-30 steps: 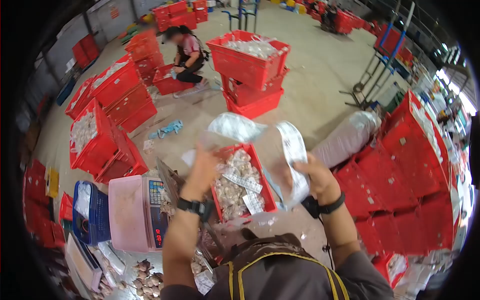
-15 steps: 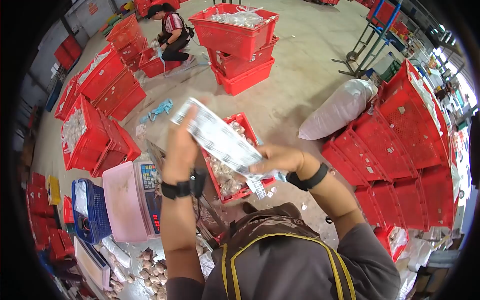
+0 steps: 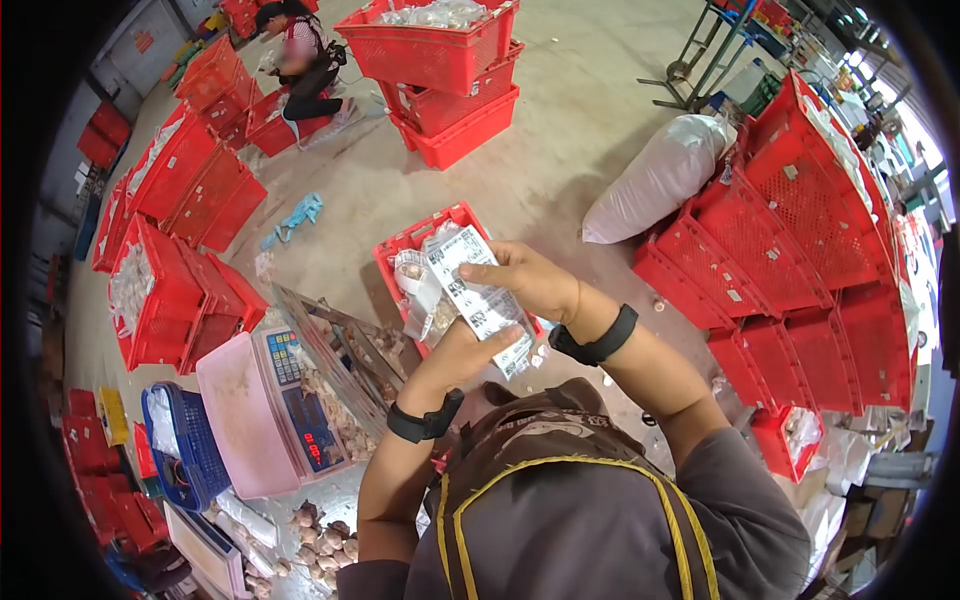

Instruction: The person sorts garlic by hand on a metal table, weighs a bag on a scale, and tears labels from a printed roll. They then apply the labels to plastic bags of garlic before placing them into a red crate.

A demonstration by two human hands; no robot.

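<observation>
A strip of white printed labels (image 3: 467, 270) with black codes is held in front of my chest. My right hand (image 3: 535, 280) grips its right edge, thumb on top. My left hand (image 3: 462, 350) closes round its lower end, thumb across the print and its other fingers hidden behind. Beneath the labels stands a red crate (image 3: 392, 240) containing clear bags (image 3: 412, 268) that look filled with garlic, partly covered by the labels and my hands.
A scale (image 3: 300, 395) with a pink tray (image 3: 235, 410) stands left, beside a blue basket (image 3: 205, 465) and loose garlic bulbs (image 3: 325, 545). Stacked red crates (image 3: 790, 240) and a stuffed white sack (image 3: 660, 180) are right. A person (image 3: 305, 65) crouches at the back left.
The labels have come down and turned steeper. My left hand has moved from their upper end to their lower end, while my right hand now grips higher along the edge.
</observation>
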